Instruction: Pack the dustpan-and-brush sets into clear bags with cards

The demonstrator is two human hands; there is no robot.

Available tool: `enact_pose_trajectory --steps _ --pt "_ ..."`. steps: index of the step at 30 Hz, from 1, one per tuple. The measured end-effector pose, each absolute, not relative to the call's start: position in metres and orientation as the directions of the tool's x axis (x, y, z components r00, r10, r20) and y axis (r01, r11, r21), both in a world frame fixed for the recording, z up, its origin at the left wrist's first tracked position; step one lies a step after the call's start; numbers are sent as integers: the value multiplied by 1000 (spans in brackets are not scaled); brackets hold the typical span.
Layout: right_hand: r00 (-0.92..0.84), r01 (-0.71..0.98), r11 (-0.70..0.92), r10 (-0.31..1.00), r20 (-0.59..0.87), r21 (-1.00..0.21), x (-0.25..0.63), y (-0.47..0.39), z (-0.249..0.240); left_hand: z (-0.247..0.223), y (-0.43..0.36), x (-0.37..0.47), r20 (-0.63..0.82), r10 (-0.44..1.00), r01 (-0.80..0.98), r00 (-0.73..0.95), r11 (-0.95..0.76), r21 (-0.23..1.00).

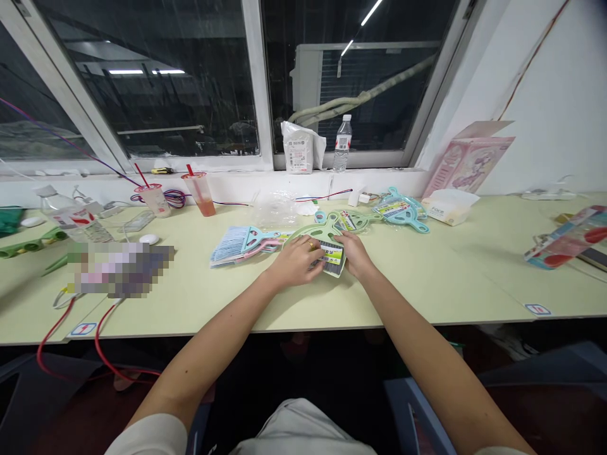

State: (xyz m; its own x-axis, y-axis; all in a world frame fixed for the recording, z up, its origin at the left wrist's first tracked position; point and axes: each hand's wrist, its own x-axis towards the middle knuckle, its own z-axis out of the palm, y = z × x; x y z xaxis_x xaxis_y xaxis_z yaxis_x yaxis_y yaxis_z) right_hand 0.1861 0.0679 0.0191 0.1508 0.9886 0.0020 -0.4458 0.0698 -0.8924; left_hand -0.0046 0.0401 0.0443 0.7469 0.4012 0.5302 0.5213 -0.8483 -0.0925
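Note:
Both hands meet at a green brush-and-dustpan set (325,231) with dark bristles and a yellow-green label, above the middle of the table. My left hand (300,260) lies on its left side, fingers curled over the bristles and label. My right hand (355,254) grips its right edge, thumb on top. Just left of it, a blue and pink brush set (241,244) with pale blue bristles lies on the table. Behind and to the right are another green set (360,221) and blue sets (402,210) with similar labels.
Two drink cups (202,194) with red straws stand at the back left, near a large bottle (71,215). Crumpled clear plastic (275,208) lies behind the brushes. A tissue pack (450,206) and pink box (469,158) are back right. Red cables (99,335) hang over the front-left edge.

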Motion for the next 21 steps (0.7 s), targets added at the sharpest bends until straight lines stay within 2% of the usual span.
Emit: enact_pose_trajectory --steps 10,21 --pt "139 -453 74 990 12 -889 190 69 18 32 29 12 507 278 460 816 -843 -278" --pt "220 -476 81 975 -29 -875 190 69 22 36 39 1 529 304 452 792 -875 -173"
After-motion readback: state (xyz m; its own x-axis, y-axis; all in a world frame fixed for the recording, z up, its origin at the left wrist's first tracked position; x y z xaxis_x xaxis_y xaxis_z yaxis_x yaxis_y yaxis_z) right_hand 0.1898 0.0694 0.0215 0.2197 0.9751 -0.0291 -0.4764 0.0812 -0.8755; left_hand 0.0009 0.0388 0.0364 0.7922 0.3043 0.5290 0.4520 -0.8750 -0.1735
